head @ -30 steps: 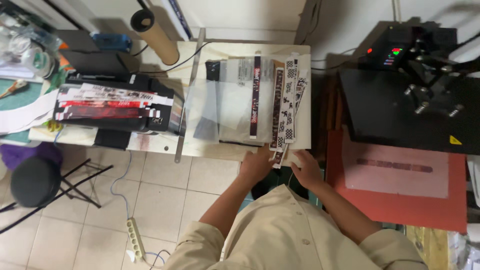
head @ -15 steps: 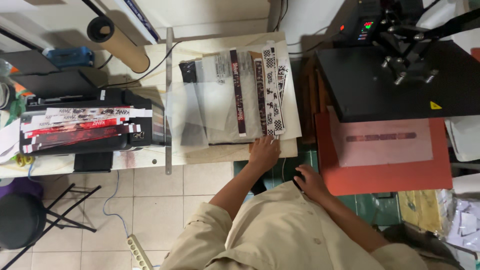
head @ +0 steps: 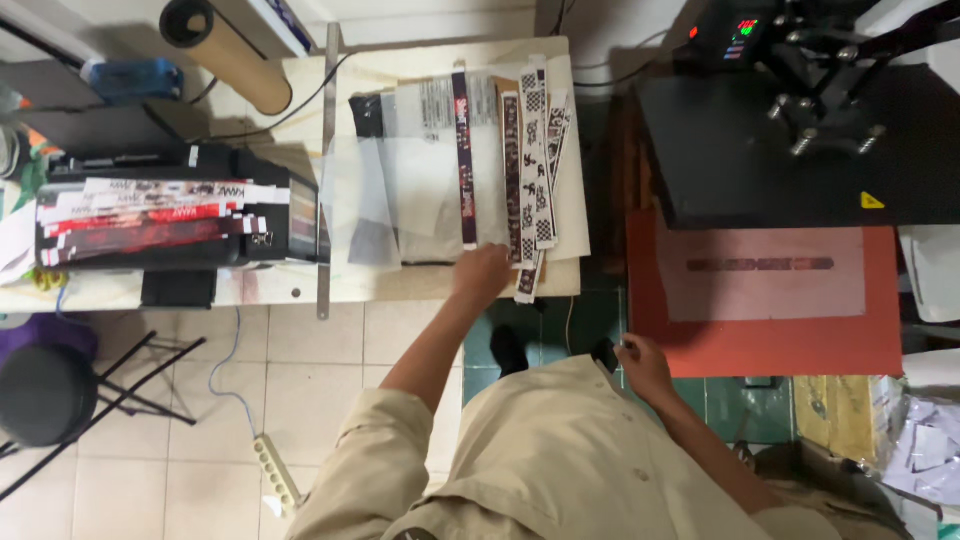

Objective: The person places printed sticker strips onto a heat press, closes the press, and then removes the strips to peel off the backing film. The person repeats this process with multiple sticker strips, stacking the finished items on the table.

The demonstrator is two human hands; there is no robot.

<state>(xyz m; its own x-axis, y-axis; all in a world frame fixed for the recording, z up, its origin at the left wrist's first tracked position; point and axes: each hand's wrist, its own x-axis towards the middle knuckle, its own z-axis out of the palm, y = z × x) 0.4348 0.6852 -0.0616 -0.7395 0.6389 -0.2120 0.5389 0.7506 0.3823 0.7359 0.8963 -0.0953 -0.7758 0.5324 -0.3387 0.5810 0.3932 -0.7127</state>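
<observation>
The left hand [head: 482, 272] lies on the near edge of the desk [head: 440, 285], its fingers spread flat and released over the bottom ends of the printed strips [head: 530, 165], which lie side by side on clear film sheets [head: 400, 200] near the desk's right side. It looks like the step of picking 1 strip out of the row. To do that well, the fingertips should press on a single strip's end and slide it toward the edge, so that its neighbours, which touch and partly overlap, are not dragged along; the checkered strip [head: 527, 285] already hangs over the edge and seems the easiest to lift. The right hand [head: 640, 362] is low beside the body, near the corner of the red pad [head: 760, 345] under the heat press [head: 790, 140]; its fingers appear curled around a small dark object [head: 606, 355], though I cannot tell what it is. A paper sheet carrying 1 strip [head: 760, 265] already rests on the pad. A printer [head: 160, 215] with printed output stands at the left of the desk.
</observation>
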